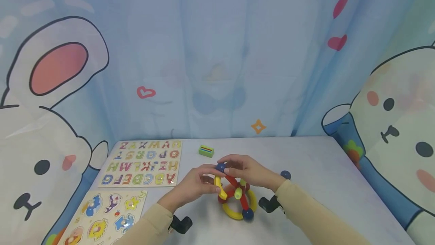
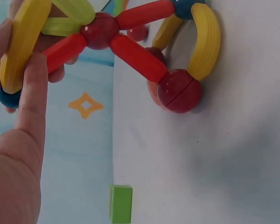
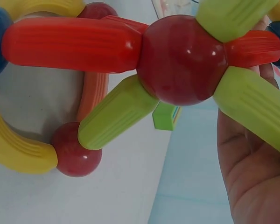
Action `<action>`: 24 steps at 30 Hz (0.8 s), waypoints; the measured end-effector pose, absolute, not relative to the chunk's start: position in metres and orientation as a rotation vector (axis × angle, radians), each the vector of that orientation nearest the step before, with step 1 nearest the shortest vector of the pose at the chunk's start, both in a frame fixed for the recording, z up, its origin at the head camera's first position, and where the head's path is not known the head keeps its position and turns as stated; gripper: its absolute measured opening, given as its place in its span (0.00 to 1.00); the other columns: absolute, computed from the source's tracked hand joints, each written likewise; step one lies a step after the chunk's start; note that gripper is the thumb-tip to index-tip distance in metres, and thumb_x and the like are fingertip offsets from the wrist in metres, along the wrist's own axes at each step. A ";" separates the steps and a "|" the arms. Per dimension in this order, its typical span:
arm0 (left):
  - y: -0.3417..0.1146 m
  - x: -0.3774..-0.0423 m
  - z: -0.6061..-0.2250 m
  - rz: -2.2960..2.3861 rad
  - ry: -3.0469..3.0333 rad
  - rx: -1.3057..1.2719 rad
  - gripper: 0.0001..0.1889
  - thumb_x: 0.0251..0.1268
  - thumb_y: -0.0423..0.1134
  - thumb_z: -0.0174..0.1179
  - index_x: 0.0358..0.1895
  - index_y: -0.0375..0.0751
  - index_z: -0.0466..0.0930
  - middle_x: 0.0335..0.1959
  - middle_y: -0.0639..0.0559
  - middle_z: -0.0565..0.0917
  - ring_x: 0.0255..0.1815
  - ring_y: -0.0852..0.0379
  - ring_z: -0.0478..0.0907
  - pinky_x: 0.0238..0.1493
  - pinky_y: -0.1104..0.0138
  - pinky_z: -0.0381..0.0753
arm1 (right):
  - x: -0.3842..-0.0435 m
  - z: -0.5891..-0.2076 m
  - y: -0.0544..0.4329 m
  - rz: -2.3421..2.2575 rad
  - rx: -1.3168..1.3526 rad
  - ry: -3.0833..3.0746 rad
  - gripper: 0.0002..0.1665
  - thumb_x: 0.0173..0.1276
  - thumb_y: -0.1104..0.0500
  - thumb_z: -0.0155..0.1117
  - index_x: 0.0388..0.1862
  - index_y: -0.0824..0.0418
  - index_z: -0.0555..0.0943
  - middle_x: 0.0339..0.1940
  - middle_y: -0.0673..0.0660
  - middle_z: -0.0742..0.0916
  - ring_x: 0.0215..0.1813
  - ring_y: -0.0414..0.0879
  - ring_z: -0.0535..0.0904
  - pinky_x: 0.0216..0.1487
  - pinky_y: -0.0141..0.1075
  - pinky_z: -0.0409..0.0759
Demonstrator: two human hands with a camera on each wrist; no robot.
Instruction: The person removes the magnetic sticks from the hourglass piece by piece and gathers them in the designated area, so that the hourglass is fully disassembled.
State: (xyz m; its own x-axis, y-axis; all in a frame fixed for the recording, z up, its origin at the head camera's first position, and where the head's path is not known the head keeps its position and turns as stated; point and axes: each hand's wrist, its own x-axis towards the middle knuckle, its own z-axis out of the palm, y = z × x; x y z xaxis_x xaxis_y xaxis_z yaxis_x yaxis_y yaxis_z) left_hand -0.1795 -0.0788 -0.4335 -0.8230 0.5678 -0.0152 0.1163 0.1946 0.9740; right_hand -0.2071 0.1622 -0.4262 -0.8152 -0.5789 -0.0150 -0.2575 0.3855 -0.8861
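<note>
A magnetic stick-and-ball structure stands on the table, with a ring of curved yellow rods (image 1: 232,212), a blue ball (image 1: 247,214) and dark red balls (image 2: 179,91) at its base. Red rods (image 2: 139,58) and light green rods (image 3: 119,112) meet at a raised dark red ball (image 3: 184,60). My left hand (image 1: 193,183) pinches an upright curved yellow rod (image 2: 22,42) at the top. Beside it, my right hand (image 1: 249,170) grips the upper blue ball (image 1: 220,167), which joins a red rod and touches the curved yellow rod's end.
At the left lie an alphabet board (image 1: 146,164) and, nearer, a picture puzzle board (image 1: 105,216). A small green block (image 1: 206,151) with coloured stripes sits behind the hands. Another blue ball (image 1: 285,174) rests beyond the right forearm. A printed curtain (image 1: 217,56) hangs along the table's back edge.
</note>
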 end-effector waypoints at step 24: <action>-0.079 -0.176 -0.430 1.759 2.026 0.537 0.18 0.61 0.33 0.69 0.55 0.42 0.85 0.53 0.50 0.84 0.48 0.52 0.82 0.51 0.61 0.81 | -0.205 -0.426 0.164 -1.422 -0.703 2.324 0.23 0.75 0.55 0.61 0.67 0.49 0.77 0.58 0.52 0.83 0.58 0.53 0.80 0.55 0.56 0.79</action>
